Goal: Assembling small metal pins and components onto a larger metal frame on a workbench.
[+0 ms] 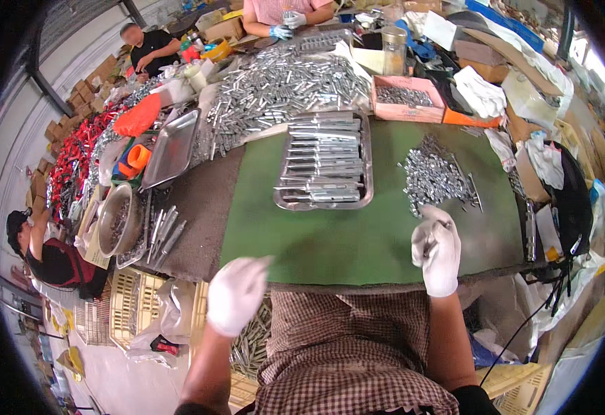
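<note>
My left hand (237,295), in a white glove, hangs over the near left edge of the green mat (302,249). It is smeared by motion; one finger or the thumb points right, and I see nothing certain in it. My right hand (438,250), also gloved in white, is over the mat's near right part with its fingers curled in. What they hold, if anything, is too small to name. Just beyond it lies a heap of small shiny metal parts (435,176). A metal tray (366,197) at mid-mat carries several silver tube-shaped metal pieces (327,160) in a row.
A large pile of metal pieces (282,86) covers the far table. A pink box (407,111) of small parts stands behind the heap. On the left are an empty-looking tray (172,149), a metal bowl (118,220) and loose metal rods (166,235). Other people sit across and at left.
</note>
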{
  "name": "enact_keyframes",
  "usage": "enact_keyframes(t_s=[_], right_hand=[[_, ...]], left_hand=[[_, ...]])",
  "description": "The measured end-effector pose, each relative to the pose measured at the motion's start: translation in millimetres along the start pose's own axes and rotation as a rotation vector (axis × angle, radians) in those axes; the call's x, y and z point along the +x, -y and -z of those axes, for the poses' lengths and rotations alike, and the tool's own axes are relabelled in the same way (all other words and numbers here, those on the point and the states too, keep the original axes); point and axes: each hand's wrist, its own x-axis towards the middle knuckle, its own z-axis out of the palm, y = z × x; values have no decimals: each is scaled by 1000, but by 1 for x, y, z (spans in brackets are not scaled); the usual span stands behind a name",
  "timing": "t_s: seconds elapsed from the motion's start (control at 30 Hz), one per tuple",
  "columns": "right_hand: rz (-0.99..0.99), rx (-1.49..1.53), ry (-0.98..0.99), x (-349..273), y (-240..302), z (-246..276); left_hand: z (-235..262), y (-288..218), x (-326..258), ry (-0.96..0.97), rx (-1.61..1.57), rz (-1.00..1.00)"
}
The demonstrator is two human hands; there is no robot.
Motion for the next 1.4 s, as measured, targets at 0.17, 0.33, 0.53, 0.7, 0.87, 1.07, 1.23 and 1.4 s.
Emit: enact_keyframes(t_s=[0.17,0.33,0.53,0.7,0.87,1.07,1.23,1.4], right_hand=[[-40,-295,36,-6,2,-3],[-61,-352,26,-9,-1,-6],[-54,-373,67,-6,1,-6],[-62,-401,61,-7,-1,-8],[-31,-428,118,-9,-1,-8],[-61,-310,132,-19,4,-10],[-127,-434,217,-31,8,-19],[-206,-623,180,-39,19,-22]], left_hand=[[-45,-27,107,-58,33,-309],[-80,-18,140,-20,41,-394],[-96,-12,137,-71,12,-322],[-91,-7,142,-24,35,-229],[-82,-2,126,-115,-162,-195],[-51,-18,89,-286,-337,-75],[-45,-31,75,-19,-418,-50],[-46,-41,75,127,-394,-65]])
